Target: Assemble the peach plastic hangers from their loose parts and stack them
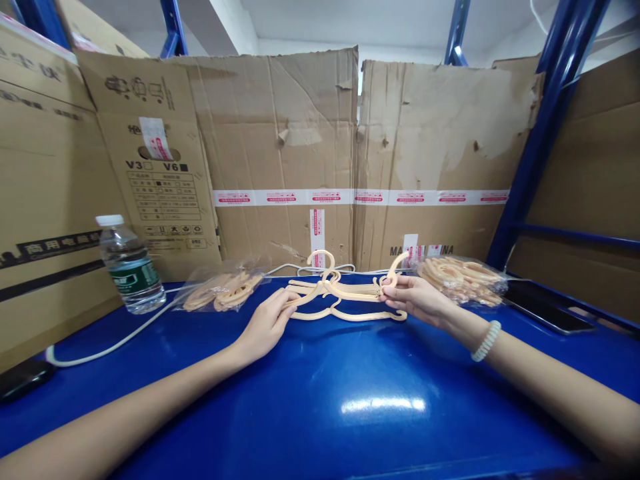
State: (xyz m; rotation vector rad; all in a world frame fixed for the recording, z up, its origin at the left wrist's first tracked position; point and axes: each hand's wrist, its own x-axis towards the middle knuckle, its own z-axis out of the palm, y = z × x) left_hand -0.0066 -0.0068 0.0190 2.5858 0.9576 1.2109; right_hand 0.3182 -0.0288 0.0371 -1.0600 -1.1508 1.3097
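Observation:
A peach-coloured plastic clothes hanger [357, 292] lies in the middle of the blue tabletop [320, 400], its curved hook pointing up and away. My left hand [267, 319] is closed on the hanger's left end, thumb and fingers pinched together. Between the thumb and fingers of my right hand [414, 297] is a curved hook piece [398, 261] of the same colour, close to the hanger's right end. Whether those two parts touch is hidden by the fingers. Further peach bars behind the hanger overlap it, so I cannot tell if they are separate.
Clear bags of peach plastic parts lie left [225, 292] and right [463, 279]. A water bottle [133, 273] stands at left, near a white cable [113, 348] and a black object [25, 380]. A phone [547, 308] lies right. Cardboard sheets [280, 147] wall the back.

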